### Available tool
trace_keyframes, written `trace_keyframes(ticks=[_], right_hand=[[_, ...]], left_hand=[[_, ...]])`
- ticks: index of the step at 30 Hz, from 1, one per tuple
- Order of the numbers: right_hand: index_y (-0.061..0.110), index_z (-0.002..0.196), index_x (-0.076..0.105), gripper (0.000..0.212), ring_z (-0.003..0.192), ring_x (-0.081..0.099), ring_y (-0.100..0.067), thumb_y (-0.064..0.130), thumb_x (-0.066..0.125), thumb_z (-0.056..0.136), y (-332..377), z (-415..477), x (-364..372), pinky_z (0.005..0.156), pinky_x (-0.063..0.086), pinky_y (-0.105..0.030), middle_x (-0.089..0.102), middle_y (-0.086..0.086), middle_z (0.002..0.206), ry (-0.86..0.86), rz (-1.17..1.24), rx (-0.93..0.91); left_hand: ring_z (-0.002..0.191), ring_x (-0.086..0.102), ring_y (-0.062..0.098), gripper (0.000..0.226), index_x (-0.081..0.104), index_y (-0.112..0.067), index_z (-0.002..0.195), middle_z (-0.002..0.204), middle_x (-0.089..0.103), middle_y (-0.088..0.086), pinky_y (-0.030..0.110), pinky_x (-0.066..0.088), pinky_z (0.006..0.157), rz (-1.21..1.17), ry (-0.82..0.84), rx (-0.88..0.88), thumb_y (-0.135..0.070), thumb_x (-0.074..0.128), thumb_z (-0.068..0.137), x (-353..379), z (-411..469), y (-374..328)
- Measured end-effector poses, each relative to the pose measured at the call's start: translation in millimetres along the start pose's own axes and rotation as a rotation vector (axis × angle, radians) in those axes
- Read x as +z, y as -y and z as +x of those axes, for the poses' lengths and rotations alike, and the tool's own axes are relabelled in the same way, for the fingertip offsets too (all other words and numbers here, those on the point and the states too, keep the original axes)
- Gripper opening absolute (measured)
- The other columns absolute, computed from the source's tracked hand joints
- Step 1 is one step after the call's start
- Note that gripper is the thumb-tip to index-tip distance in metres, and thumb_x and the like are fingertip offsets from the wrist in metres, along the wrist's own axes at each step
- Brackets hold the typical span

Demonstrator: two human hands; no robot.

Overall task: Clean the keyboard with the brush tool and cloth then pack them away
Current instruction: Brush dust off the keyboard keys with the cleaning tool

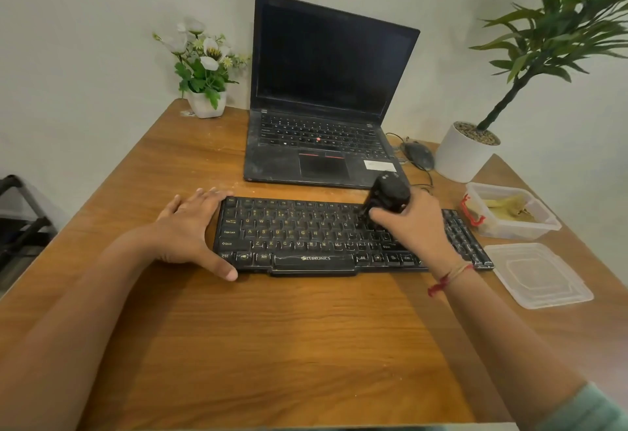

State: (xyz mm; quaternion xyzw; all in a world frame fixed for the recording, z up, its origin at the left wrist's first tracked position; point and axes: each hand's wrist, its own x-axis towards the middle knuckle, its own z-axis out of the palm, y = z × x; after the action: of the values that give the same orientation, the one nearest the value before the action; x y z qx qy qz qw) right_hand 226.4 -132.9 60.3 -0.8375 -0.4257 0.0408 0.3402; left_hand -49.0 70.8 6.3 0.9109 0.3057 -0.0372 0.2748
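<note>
Keyboard (326, 240) braced flat by our open left hand (190, 226) so our right hand (413, 226), gripping the brush tool (387, 194), can sweep keys.

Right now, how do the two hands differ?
The left hand lies flat, fingers straight, at the left end of the keyboard; the right hand curls round the black brush, over the right-side keys. The right wrist wears a red thread; the left wrist is bare. Both are at the keyboard.
</note>
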Motion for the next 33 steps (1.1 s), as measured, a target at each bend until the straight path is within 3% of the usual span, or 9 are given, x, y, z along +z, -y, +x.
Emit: trace_keyframes(ticks=[3, 6, 9, 14, 17, 23, 27, 30, 33], right_hand=[[0.022, 0.080, 0.060, 0.019, 0.081, 0.068, -0.018, 0.018, 0.078, 0.074, 6.2, -8.0, 5.9, 0.072, 0.059, -0.037, 0.070, -0.004, 0.084, 0.165, 0.194, 0.038], [0.026, 0.077, 0.055, 0.024, 0.084, 0.068, -0.022, 0.017, 0.077, 0.074, -3.7, 6.5, -5.2, 0.077, 0.059, -0.046, 0.067, -0.002, 0.084, 0.033, 0.234, 0.159], [0.027, 0.072, 0.052, 0.026, 0.080, 0.066, -0.022, 0.021, 0.077, 0.074, -5.6, 10.9, -9.1, 0.074, 0.058, -0.042, 0.063, 0.002, 0.075, -0.087, 0.084, 0.121], [0.022, 0.076, 0.054, 0.022, 0.079, 0.065, -0.018, 0.018, 0.076, 0.075, 1.4, 8.4, 1.9, 0.068, 0.056, -0.032, 0.063, 0.003, 0.077, 0.057, 0.088, 0.078], [0.012, 0.088, 0.059, 0.020, 0.073, 0.061, -0.012, 0.020, 0.074, 0.078, -4.7, 23.2, -9.9, 0.055, 0.045, -0.016, 0.063, 0.000, 0.080, -0.085, 0.002, 0.121], [0.020, 0.081, 0.059, 0.020, 0.085, 0.069, -0.020, 0.019, 0.077, 0.073, 5.4, 18.3, 18.4, 0.074, 0.060, -0.040, 0.070, -0.007, 0.089, 0.065, 0.301, 0.177], [0.020, 0.070, 0.055, 0.020, 0.070, 0.063, -0.011, 0.022, 0.074, 0.076, 0.4, 31.9, 4.8, 0.059, 0.054, -0.024, 0.066, 0.000, 0.075, -0.124, 0.082, 0.157], [0.020, 0.068, 0.052, 0.023, 0.060, 0.057, -0.009, 0.025, 0.072, 0.077, 9.2, 25.2, 15.3, 0.053, 0.047, -0.020, 0.058, 0.005, 0.065, -0.048, -0.081, 0.000], [0.017, 0.082, 0.058, 0.018, 0.069, 0.062, -0.011, 0.020, 0.075, 0.076, 9.4, 19.1, 18.0, 0.060, 0.054, -0.025, 0.064, 0.002, 0.075, 0.066, 0.066, 0.032]], left_hand=[[0.143, -0.017, 0.009, 0.153, -0.008, -0.037, 0.146, 0.158, -0.009, -0.008, 0.040, -0.019, 0.114, 0.003, 0.004, -0.004, -0.091, 0.059, 0.020, 0.1, 0.5, 0.6], [0.142, -0.017, 0.009, 0.153, -0.009, -0.036, 0.147, 0.158, -0.010, -0.008, 0.040, -0.020, 0.114, 0.006, 0.009, -0.005, -0.090, 0.060, 0.021, -0.4, 0.0, 0.7], [0.142, -0.017, 0.009, 0.152, -0.009, -0.037, 0.146, 0.158, -0.010, -0.008, 0.039, -0.020, 0.113, 0.003, 0.006, 0.001, -0.090, 0.060, 0.021, 0.3, 0.7, 1.8], [0.143, -0.017, 0.009, 0.152, -0.008, -0.038, 0.146, 0.158, -0.008, -0.008, 0.037, -0.020, 0.112, -0.002, 0.009, 0.010, -0.091, 0.059, 0.021, 0.0, 1.0, 2.4], [0.142, -0.017, 0.008, 0.150, -0.007, -0.039, 0.146, 0.158, -0.008, -0.009, 0.036, -0.020, 0.112, -0.012, 0.003, 0.012, -0.090, 0.060, 0.022, 0.0, 0.3, 2.1], [0.143, -0.017, 0.009, 0.151, -0.008, -0.037, 0.147, 0.158, -0.009, -0.009, 0.038, -0.019, 0.113, -0.005, 0.005, 0.012, -0.091, 0.059, 0.022, 0.2, 0.4, 3.1], [0.142, -0.018, 0.008, 0.149, -0.007, -0.039, 0.146, 0.158, -0.009, -0.009, 0.038, -0.020, 0.113, -0.015, 0.006, 0.011, -0.089, 0.061, 0.023, 0.7, 0.0, 2.8], [0.142, -0.018, 0.008, 0.151, -0.008, -0.038, 0.147, 0.158, -0.009, -0.009, 0.037, -0.020, 0.113, -0.011, 0.004, 0.014, -0.090, 0.060, 0.022, 0.2, 0.9, 3.2], [0.143, -0.017, 0.009, 0.152, -0.007, -0.037, 0.147, 0.158, -0.008, -0.009, 0.038, -0.020, 0.113, -0.007, -0.004, 0.015, -0.092, 0.058, 0.021, 0.7, 0.7, 4.1]])
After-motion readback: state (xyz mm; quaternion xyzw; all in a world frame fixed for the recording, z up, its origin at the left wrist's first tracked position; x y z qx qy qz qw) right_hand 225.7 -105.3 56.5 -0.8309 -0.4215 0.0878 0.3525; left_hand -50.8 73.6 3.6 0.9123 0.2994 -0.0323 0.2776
